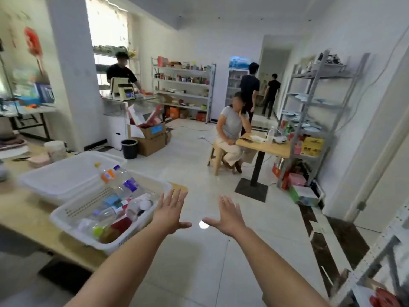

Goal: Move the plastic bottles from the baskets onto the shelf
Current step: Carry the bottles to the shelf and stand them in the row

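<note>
Left hand [170, 212] and right hand [228, 216] hang spread and empty, apart, right by the basket [75, 231] on the tabletop [28, 213] where the plastic bottles [130, 185] lie piled, probably light, crushy and slick, so I'd grab mid-body.

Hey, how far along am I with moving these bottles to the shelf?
Done: perhaps the far basket, which looks empty. In hand: nothing; left hand and right hand are open in the air. Left: the near basket is full of bottles.
</note>
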